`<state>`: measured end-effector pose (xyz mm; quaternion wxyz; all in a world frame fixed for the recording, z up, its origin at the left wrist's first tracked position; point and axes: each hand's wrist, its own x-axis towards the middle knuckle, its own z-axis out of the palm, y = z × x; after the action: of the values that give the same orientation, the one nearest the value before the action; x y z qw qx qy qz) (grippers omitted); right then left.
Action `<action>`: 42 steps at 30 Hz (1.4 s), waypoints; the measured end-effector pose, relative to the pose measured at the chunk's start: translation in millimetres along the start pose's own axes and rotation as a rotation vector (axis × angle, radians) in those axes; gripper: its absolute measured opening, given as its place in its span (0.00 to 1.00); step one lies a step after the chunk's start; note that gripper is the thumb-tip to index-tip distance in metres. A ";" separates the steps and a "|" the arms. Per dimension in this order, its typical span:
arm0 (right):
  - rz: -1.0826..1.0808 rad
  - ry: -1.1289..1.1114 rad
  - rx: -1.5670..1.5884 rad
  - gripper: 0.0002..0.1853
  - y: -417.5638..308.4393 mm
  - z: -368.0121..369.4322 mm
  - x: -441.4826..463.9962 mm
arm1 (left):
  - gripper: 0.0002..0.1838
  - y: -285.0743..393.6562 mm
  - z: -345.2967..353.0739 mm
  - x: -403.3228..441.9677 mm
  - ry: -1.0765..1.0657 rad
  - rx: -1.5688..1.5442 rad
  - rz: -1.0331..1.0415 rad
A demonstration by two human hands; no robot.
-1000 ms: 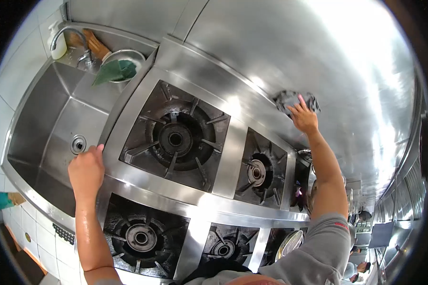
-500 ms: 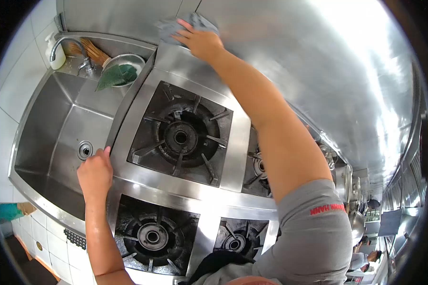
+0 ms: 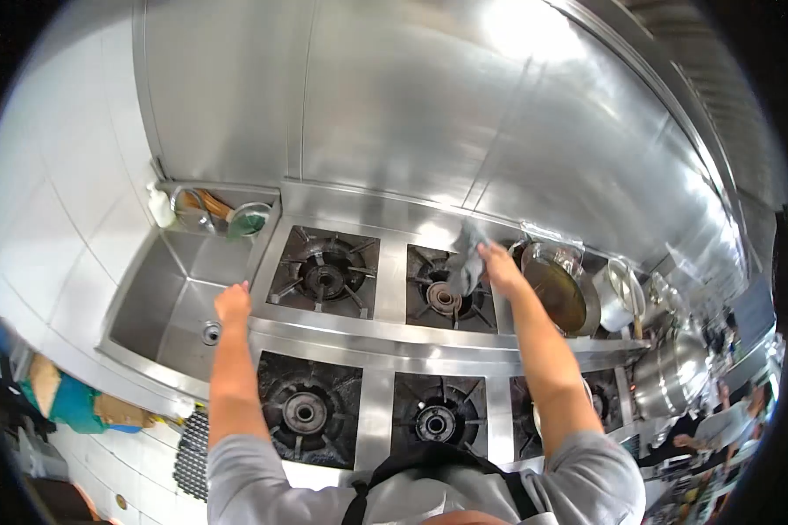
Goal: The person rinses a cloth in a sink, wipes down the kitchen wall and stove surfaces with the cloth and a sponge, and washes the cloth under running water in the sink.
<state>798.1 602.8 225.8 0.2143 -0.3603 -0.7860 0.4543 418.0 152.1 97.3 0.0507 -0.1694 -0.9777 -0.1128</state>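
Observation:
My left hand [image 3: 233, 304] is closed over the right edge of the steel sink [image 3: 158, 302], its fingers wrapped on the rim. A grey cloth [image 3: 469, 258] hangs from my right hand [image 3: 499, 265], pinched between the fingers, slightly blurred. The cloth is in front of the back burner [image 3: 445, 299] of the stove, off the steel wall [image 3: 394, 114]. Another back burner [image 3: 326, 280] lies between my two hands.
Pans [image 3: 553, 296] and a steel pot [image 3: 617, 296] stand on the stove's right part. By the tap [image 3: 203, 219] are a soap bottle [image 3: 160, 206] and a bowl [image 3: 256, 210] with a green pad. Another person [image 3: 727, 427] is at the far right.
My right hand has come off the steel wall with the cloth and moved right and down over the stove. My left hand stays at the sink edge. The view has tilted up and widened.

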 end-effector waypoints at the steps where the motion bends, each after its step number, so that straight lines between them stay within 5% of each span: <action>1: 0.124 -0.169 0.597 0.20 -27.9 14.0 -65.1 | 0.25 7.0 0.9 -17.3 0.202 0.020 0.028; 2: 0.130 -0.239 0.853 0.19 -40.4 22.5 -118.1 | 0.25 27.3 -2.2 -38.8 0.403 0.028 0.060; 4: 0.301 -0.415 1.091 0.24 -24.2 30.6 -192.7 | 0.26 85.1 -46.4 -109.8 0.257 -0.189 0.153; 6: 0.378 -0.608 1.290 0.32 -1.6 46.0 -257.8 | 0.28 113.3 -44.9 -181.4 -0.208 -0.995 0.436; 8: 0.503 -0.700 1.368 0.31 30.7 55.7 -305.5 | 0.29 133.2 -61.4 -277.3 -0.813 -1.405 0.367; 10: 0.488 -0.726 1.355 0.31 53.6 62.2 -347.7 | 0.27 143.4 -39.7 -351.0 -0.899 -1.439 0.555; 14: 0.484 -0.712 1.391 0.29 91.9 61.9 -424.3 | 0.23 151.8 -44.7 -449.8 -1.151 -1.232 0.395; 20: 0.225 -0.490 0.981 0.24 130.1 49.9 -499.9 | 0.12 168.8 -58.4 -509.6 -0.916 -1.170 0.398; 23: 0.326 -0.335 0.848 0.26 160.2 58.0 -505.1 | 0.06 175.2 -82.2 -507.8 -0.662 -0.933 0.578; 25: 0.480 0.043 0.677 0.31 156.0 62.7 -505.0 | 0.09 181.1 -104.0 -511.5 -0.529 -0.904 0.646; 28: 0.687 -0.499 1.472 0.42 110.8 47.5 -505.6 | 0.14 177.1 -93.9 -500.7 -0.485 -0.841 0.934; 30: 0.414 -0.689 1.753 0.45 100.3 55.1 -488.0 | 0.15 174.1 -122.5 -487.7 -0.690 -0.995 1.111; 31: 0.272 -0.799 1.861 0.43 83.6 47.6 -475.8 | 0.15 165.8 -128.2 -460.6 -0.587 -0.958 0.914; 33: -0.052 -0.586 1.389 0.35 81.7 55.4 -429.2 | 0.16 126.9 -127.6 -381.5 -0.267 -1.007 0.632; 34: 0.262 -0.819 1.805 0.32 64.1 35.3 -403.8 | 0.16 102.2 -130.8 -342.6 0.029 -0.814 0.510; 36: 0.240 -0.724 1.750 0.33 42.8 16.2 -342.5 | 0.26 29.6 -99.7 -259.2 0.354 -0.294 0.221; 38: 0.153 -0.519 1.664 0.33 4.6 -7.9 -287.2 | 0.33 -12.9 -88.7 -218.8 0.247 0.011 -0.044; 42: 0.005 -0.509 1.244 0.32 -51.9 -71.4 -153.2 | 0.34 -59.3 -30.0 -172.0 0.113 0.080 -0.137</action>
<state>925.6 509.1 304.7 0.1888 -0.0531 -0.4030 0.8939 560.8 35.6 90.7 0.1045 -0.0934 -0.9864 -0.0864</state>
